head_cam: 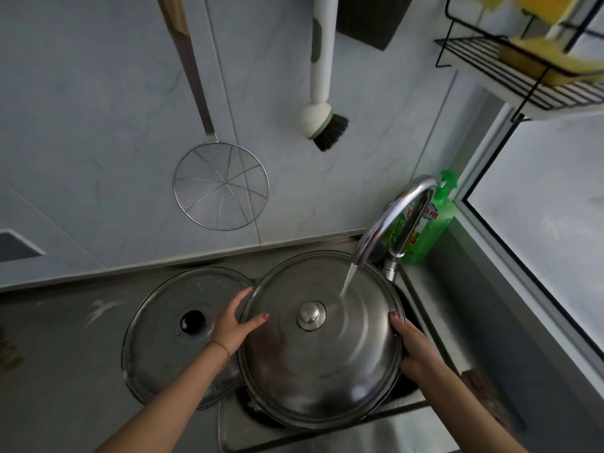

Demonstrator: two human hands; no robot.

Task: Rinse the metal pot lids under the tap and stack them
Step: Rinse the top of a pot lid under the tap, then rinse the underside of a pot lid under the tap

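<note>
Two hands, left hand (233, 325) and right hand (412, 348), grip the steel lid (322, 341) by its rim under the tap (389, 220); the glass lid (183, 331) on the worktop (58, 354) waits, nothing stacked.

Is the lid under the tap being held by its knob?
No, the left hand and right hand grip the steel lid by its rim.

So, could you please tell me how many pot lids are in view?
2. The steel lid with a metal knob is held over the sink under the running tap; the lid with a black knob lies on the counter to its left. More may be hidden beneath.
</note>
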